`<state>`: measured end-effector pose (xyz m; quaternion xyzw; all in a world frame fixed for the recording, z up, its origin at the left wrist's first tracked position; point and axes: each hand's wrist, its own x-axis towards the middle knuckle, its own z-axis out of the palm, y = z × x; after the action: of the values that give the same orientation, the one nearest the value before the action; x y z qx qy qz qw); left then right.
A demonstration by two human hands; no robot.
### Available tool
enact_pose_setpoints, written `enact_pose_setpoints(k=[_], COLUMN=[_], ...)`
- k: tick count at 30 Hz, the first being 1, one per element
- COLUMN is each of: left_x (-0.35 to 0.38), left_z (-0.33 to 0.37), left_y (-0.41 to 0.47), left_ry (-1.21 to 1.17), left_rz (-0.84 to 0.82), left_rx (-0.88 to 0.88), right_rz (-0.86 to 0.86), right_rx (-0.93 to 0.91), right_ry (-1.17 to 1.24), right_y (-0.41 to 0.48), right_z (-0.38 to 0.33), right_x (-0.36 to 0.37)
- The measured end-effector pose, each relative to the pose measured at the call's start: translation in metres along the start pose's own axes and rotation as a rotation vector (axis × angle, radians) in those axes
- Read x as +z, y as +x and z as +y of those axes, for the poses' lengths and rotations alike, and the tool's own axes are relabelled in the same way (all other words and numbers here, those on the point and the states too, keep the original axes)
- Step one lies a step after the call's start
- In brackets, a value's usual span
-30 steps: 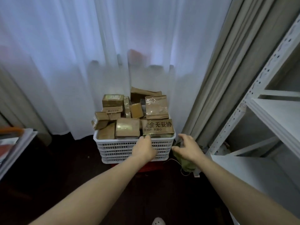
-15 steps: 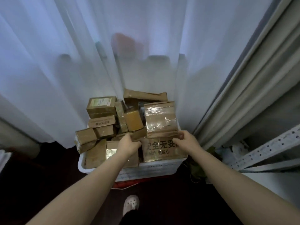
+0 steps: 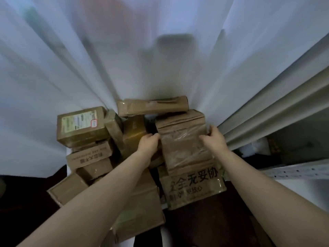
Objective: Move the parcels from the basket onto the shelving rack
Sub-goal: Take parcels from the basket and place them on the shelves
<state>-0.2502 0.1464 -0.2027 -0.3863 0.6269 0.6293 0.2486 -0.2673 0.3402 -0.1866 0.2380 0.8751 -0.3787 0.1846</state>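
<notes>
1. My left hand [image 3: 148, 142] has its fingers curled over the left edge of the tape-wrapped parcel [image 3: 185, 145]. My right hand [image 3: 214, 138] grips its right edge. So I hold it from both sides.
2. That parcel stands on the right of the pile in the basket [image 3: 163, 205]. It has not been lifted clear.
3. I judge the task barely begun. The basket is heaped with brown boxes, and the strip of shelving rack [image 3: 293, 171] in view, near right, carries no parcel.
4. Edges: the printed parcel [image 3: 194, 186] overlaps my parcel's near bottom edge. A long flat parcel [image 3: 153, 105] lies just beyond its top. A gold-taped box sits against my left knuckles.
5. The labelled box [image 3: 81, 125] and the others on the left look loosely stacked. A sideways tug may topple them.
6. Room: the white curtain [image 3: 160, 59] hangs close behind the pile, so little space lies far. The open way is probably up and towards me, then right to the rack, past the grey drape.
</notes>
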Motion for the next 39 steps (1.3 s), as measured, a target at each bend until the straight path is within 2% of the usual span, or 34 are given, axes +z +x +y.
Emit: enact_pose_setpoints(k=[4,11,21,27,30,34,39], left_x=[0.011,0.02,0.029,0.042,0.051,0.059,0.056], left_z=[0.008,0.018,0.011,-0.025,-0.049,-0.082,-0.107], left_y=[0.013,-0.003,-0.101,-0.182,-0.228,-0.279,-0.318], left_ry=[-0.082,-0.131,-0.147,-0.146,-0.152,-0.158,-0.073], left_rz=[-0.041,-0.014,-0.014,0.057,0.004,-0.092,-0.183], left_rx=[-0.054,-0.016,0.139,0.281,0.367,0.454,0.555], right_rz=[-0.011,0.058,0.135,0.134,0.133,0.134,0.164], right_rx=[0.058,0.014,-0.175,-0.254,-0.257,-0.336,-0.269], right_ry=[0.047,0.146,0.22,0.506,0.69,0.697,0.746], right_y=[0.01,-0.011,-0.091,-0.171,-0.211,-0.258,-0.298], right_z=[-0.001,-0.007,0.014,0.062,0.089,0.124,0.155], right_x=[0.008,-0.005,-0.06,-0.105,-0.128,-0.154,-0.174])
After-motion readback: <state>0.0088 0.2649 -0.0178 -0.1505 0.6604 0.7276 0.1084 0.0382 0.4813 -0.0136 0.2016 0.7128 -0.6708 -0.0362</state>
